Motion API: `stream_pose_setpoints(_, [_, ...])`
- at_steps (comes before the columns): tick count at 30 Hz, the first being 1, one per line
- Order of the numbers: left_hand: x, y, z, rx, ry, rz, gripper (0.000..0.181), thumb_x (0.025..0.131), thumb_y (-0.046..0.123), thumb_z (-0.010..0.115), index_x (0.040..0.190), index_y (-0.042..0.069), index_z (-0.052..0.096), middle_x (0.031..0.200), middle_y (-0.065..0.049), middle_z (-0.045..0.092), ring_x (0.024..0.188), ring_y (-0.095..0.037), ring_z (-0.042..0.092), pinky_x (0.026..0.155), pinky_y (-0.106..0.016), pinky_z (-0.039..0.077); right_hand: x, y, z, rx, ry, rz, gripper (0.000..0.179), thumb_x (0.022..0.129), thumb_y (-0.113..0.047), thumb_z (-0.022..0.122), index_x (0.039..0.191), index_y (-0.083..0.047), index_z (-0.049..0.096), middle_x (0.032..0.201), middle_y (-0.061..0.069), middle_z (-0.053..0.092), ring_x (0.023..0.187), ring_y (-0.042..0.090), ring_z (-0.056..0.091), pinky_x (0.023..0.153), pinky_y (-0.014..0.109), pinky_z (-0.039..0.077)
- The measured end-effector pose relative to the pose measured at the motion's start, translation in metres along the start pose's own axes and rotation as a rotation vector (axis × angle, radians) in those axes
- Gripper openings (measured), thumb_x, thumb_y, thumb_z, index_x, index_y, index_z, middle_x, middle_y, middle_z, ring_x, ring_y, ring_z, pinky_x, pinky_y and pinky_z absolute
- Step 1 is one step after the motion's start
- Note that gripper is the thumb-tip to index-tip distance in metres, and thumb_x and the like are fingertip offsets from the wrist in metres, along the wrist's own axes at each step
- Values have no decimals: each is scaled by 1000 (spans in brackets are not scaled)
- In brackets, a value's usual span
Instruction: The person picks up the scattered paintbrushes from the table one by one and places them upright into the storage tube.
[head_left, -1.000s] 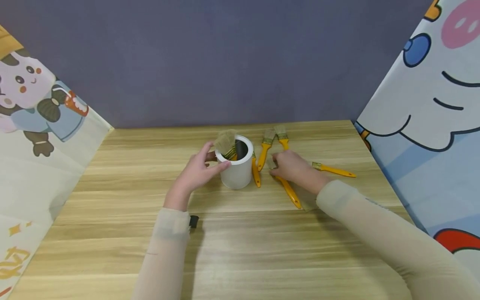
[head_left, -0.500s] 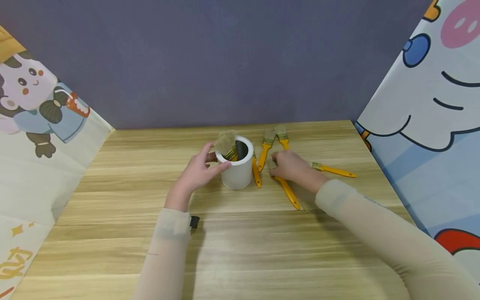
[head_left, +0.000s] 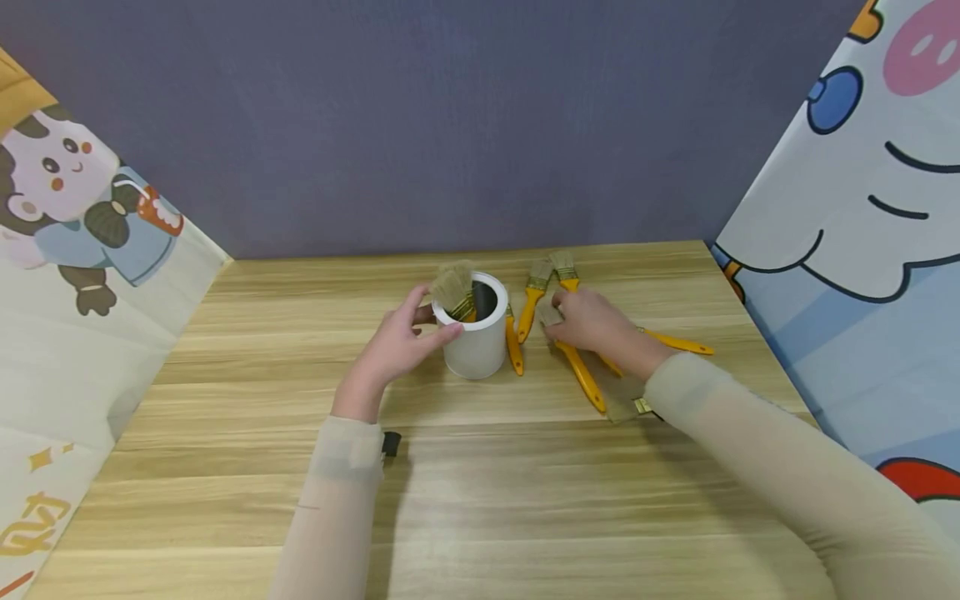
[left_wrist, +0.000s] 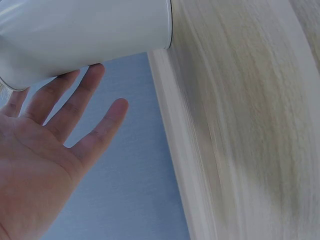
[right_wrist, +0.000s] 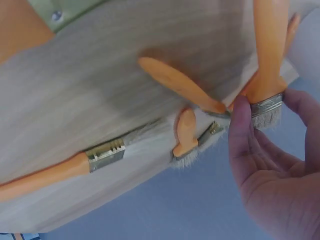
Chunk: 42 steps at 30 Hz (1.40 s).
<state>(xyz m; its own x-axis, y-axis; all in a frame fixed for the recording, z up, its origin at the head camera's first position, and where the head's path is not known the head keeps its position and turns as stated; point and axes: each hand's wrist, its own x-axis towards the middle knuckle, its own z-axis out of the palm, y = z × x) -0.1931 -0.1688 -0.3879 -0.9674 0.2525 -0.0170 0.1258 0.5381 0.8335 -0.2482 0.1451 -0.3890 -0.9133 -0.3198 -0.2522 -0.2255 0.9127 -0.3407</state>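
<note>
My left hand [head_left: 393, 346] holds a white can [head_left: 476, 354] by its left side, thumb at the front rim and fingers behind. In the left wrist view, fingertips touch the can's wall and the little finger stands free. A paintbrush [head_left: 455, 292] stands in the can, bristles up, its handle mostly hidden. To the right, my right hand [head_left: 596, 323] pinches a yellow-handled paintbrush [head_left: 581, 379] between thumb and finger. The right wrist view shows that grip at the metal ferrule [right_wrist: 267, 105]; the handle points away from the palm.
Two brushes lie behind the right hand, one of them a slanting brush [head_left: 534, 296], the other a brush [head_left: 566, 271] farther back. Another brush [head_left: 514, 346] lies against the can's right side. Partly hidden by the right arm are a yellow handle [head_left: 681, 342] and a ferrule [head_left: 642, 406].
The right hand has shifted slightly right, and the pinched brush has moved a little with it. More of the brushes beneath the right wrist shows. The left hand and can stay in place.
</note>
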Motion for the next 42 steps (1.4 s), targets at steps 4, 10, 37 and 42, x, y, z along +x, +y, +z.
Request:
stream_pose_setpoints(4, [-1, 0, 0, -6, -1, -2, 81, 97, 48, 77, 162, 24, 35, 151, -16, 63, 144, -33, 59, 123, -64, 40, -2, -1, -7, 19, -9, 9, 65, 100, -34, 70, 153, 1, 52, 62, 0, 62, 48, 10, 39, 53, 30, 43])
stream_pose_setpoints(10, [-1, 0, 0, -10, -4, -3, 82, 97, 49, 77, 162, 23, 35, 151, -16, 63, 144, -33, 59, 123, -65, 39, -13, -8, -21, 81, 33, -3, 67, 101, -32, 70, 157, -2, 48, 66, 2, 69, 51, 12, 54, 52, 28, 47])
stream_pose_setpoints(37, [1, -1, -1, -11, -8, -6, 80, 97, 50, 77, 162, 26, 36, 153, -14, 61, 144, -32, 59, 123, -64, 40, -53, -75, -113, 243, 374, -109, 75, 99, -44, 73, 159, -8, 45, 123, 9, 67, 111, 25, 69, 96, 46, 60])
stream_pose_setpoints(42, [2, -1, -2, -28, -16, -14, 79, 97, 51, 76, 161, 28, 37, 153, -13, 62, 144, -30, 59, 124, -65, 39, -52, -97, -123, 272, 406, -140, 70, 99, -43, 74, 154, -7, 50, 123, 7, 66, 110, 21, 67, 97, 40, 59])
